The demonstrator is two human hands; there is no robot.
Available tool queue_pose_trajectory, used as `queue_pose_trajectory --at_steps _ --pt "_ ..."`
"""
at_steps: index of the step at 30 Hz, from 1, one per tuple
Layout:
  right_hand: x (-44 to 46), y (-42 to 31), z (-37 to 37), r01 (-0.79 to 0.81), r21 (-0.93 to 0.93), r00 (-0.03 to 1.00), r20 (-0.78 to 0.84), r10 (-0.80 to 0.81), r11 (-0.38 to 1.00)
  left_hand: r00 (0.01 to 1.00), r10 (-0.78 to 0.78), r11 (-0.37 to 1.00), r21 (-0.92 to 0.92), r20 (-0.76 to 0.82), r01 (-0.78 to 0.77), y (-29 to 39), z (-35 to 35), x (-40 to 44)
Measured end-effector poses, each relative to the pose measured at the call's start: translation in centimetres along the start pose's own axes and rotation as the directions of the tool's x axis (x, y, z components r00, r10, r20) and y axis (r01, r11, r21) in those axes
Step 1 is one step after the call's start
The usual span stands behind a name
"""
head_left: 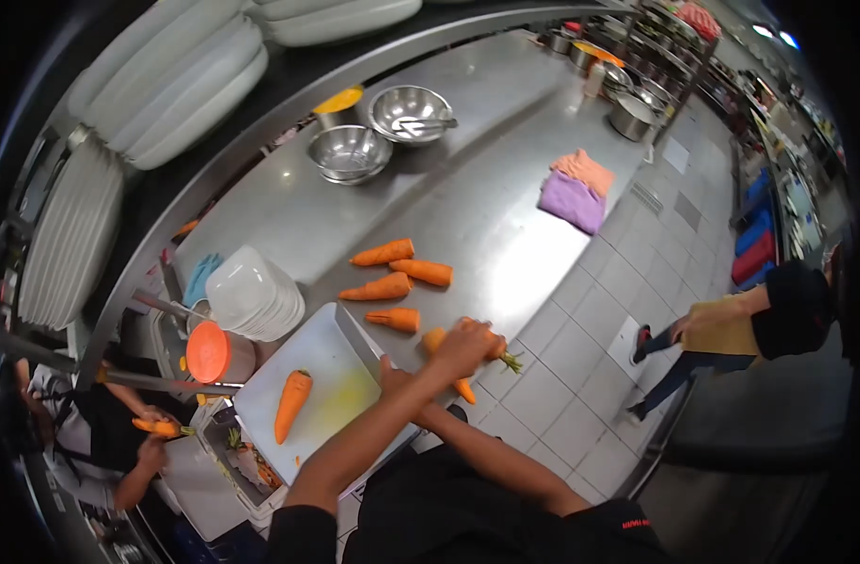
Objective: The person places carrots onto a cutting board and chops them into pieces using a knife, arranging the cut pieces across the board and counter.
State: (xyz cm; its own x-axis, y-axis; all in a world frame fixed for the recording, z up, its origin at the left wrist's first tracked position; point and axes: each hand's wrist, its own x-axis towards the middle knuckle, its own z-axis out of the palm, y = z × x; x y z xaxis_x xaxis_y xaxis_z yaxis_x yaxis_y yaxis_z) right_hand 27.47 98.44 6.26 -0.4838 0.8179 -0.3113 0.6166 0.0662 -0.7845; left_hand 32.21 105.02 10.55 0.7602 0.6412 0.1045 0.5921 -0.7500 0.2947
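My arms cross in front of me. My left hand [456,350] reaches over to the right, its fingers closed around a carrot [495,347] with a green stem stub. Other carrots lie beside and under this hand, partly hidden. Below the crossing, my right hand [392,378] is closed, thumb up, at a knife whose wide grey blade [356,331] points away along the board's edge; its handle is hidden. One whole carrot [293,404] lies on the white cutting board [307,362]. Several topped carrots [388,287] rest on the steel counter beyond the board.
Stacked white bowls [251,296] and an orange-lidded tub [218,353] stand left of the board. Steel bowls [411,115] and folded cloths [575,191] are farther off. A co-worker's hands [152,456] hold a carrot near a scrap bin [249,461]. Another person [731,324] stands at right.
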Motion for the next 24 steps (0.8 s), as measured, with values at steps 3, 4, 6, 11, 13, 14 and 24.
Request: queue_pose_trajectory --at_steps 3,4,6,11,13,14,24 --pt "0.9 1.3 1.0 -0.049 -0.092 0.999 -0.005 0.049 0.995 0.986 -0.084 0.996 0.021 0.147 0.082 0.1 2.3 2.8" --pt "1.0 1.1 0.6 -0.040 -0.119 0.999 0.007 0.041 0.992 0.984 -0.114 0.993 0.012 0.136 0.114 0.0 2.1 3.0" --pt "0.7 1.3 0.0 -0.143 -0.112 0.989 0.020 0.146 0.983 0.983 -0.167 0.985 -0.030 0.080 0.170 0.2 1.3 2.3" --pt "-2.3 0.9 -3.0 0.333 -0.238 0.888 -0.245 -0.388 0.912 0.891 -0.415 0.829 -0.480 -0.186 0.286 2.3 -9.4 -4.6" --pt "-2.7 0.8 -4.3 0.654 -0.450 0.467 -0.393 -0.792 0.608 0.731 -0.507 0.829 -0.489 -0.457 0.270 2.6 -12.6 -10.1" --pt "-2.3 0.8 -4.4 0.497 -0.233 0.809 -0.222 -0.544 0.836 0.622 -0.591 0.796 -0.498 -0.514 0.344 2.3 -13.4 -13.5" --pt "-1.7 0.2 -4.7 0.023 0.041 0.998 0.054 -0.025 0.999 0.080 -0.903 0.334 -0.571 -0.423 0.750 1.7 -14.3 -36.0"
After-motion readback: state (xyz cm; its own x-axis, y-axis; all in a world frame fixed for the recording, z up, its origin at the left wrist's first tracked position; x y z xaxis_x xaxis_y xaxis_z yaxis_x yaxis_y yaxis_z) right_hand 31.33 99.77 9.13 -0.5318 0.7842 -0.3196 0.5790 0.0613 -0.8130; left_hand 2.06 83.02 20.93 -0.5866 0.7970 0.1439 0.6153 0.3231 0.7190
